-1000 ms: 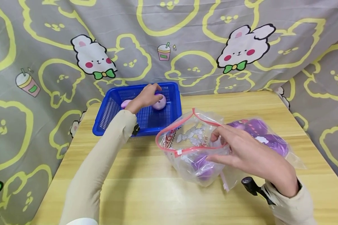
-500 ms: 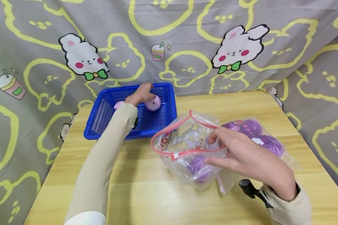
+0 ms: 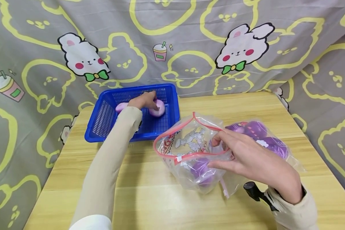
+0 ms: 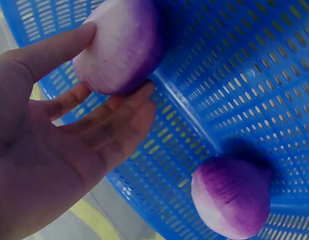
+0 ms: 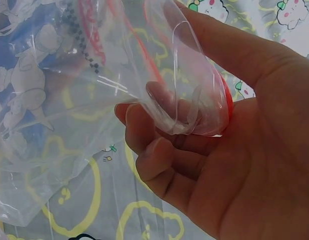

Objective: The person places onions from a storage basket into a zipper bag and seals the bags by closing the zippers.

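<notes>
In the blue basket (image 3: pixel 90 135), my left hand (image 3: pixel 143 100) holds a round purple-and-white onion (image 3: pixel 159 110). The left wrist view has the thumb (image 4: pixel 69 45) on its pale side and the fingertips beneath its purple side. A second such onion (image 4: pixel 233 197) lies in the basket, apart from that hand. My right hand (image 3: pixel 251 158) grips the right rim of a clear zip bag (image 3: pixel 187 171) trimmed in red, its mouth wide apart. Curled fingers (image 5: pixel 159 155) hook the bag's edge in the right wrist view. Something purple lies inside, its kind blurred by the plastic.
Another clear bag (image 3: pixel 260 137), filled with several purple things, lies behind my right hand. Both bags and the basket share a wooden table (image 3: pixel 161 207). A patterned grey cloth (image 3: pixel 189 38) hangs close behind the basket.
The left hand has come down onto the onion in the basket and taken hold of it, turning it slightly. The right hand stays on the bag's rim. The head view has shifted a little.
</notes>
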Motion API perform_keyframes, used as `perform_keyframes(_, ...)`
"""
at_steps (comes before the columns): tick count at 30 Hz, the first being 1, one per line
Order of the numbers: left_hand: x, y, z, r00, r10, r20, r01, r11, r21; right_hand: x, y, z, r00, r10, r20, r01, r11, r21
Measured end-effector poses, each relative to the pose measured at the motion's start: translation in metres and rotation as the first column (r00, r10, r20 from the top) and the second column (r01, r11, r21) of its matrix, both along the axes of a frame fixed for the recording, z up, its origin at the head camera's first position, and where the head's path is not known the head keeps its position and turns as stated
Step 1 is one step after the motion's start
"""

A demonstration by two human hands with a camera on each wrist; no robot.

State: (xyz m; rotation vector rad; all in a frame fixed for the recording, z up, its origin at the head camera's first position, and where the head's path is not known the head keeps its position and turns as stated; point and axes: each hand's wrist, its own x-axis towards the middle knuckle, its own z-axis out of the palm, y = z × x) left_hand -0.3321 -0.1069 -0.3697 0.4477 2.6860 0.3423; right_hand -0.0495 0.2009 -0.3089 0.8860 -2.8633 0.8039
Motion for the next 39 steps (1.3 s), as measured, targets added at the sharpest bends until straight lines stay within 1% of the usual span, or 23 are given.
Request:
perform_keyframes(2,0.002,0.002,-0.001,1.0,-0.009,-0.017,0.009,1.0,0.008,0.0,0.0,0.0,1.0,-0.002,0.001,0.002,1.0,0.001)
perform_keyframes(4,0.005,0.004,-0.002,1.0,-0.007,-0.022,0.007,1.0,0.012,0.0,0.0,0.0,1.0,-0.004,0.008,0.004,1.0,0.002)
perform_keyframes(8,0.009,0.004,-0.004,1.0,0.001,-0.016,-0.001,1.0,-0.012,0.0,-0.001,-0.002,1.0,-0.003,0.013,0.003,1.0,0.004)
perform_keyframes(12,0.009,0.003,-0.005,0.999,-0.042,-0.021,0.042,0.998,-0.042,0.0,-0.002,-0.004,1.0,0.001,0.006,-0.001,1.0,0.007)
perform_keyframes(16,0.009,0.002,-0.001,0.996,-0.081,-0.028,0.08,0.996,-0.048,0.0,-0.004,-0.003,1.0,0.003,0.004,-0.003,1.0,0.009)
perform_keyframes(18,0.01,0.001,0.003,0.995,-0.089,-0.038,0.087,0.995,-0.044,0.0,-0.004,-0.002,1.0,0.009,0.002,-0.009,1.0,0.008)
perform_keyframes(22,0.011,-0.001,0.012,0.992,-0.1,-0.077,0.099,0.995,-0.016,0.0,-0.005,0.001,1.0,0.015,-0.009,-0.014,1.0,0.017)
perform_keyframes(24,0.012,-0.003,0.015,0.991,-0.103,-0.087,0.103,0.995,-0.002,0.0,-0.006,0.001,1.0,0.016,-0.009,-0.016,1.0,0.02)
perform_keyframes(29,0.016,-0.006,0.016,0.991,-0.105,-0.083,0.106,0.994,0.009,0.001,-0.007,0.0,1.0,0.018,0.005,-0.018,1.0,0.022)
perform_keyframes(34,0.02,-0.005,0.018,0.987,-0.119,-0.111,0.122,0.992,0.014,0.002,-0.006,0.0,1.0,0.001,0.006,-0.001,1.0,0.03)
perform_keyframes(37,0.022,-0.003,0.02,0.987,-0.121,-0.105,0.123,0.992,0.012,0.003,-0.004,0.0,1.0,-0.008,0.008,0.008,0.999,0.036)
perform_keyframes(39,0.024,-0.002,0.021,0.988,-0.123,-0.09,0.124,0.992,0.002,0.003,-0.004,0.0,1.0,-0.009,0.011,0.009,0.999,0.039)
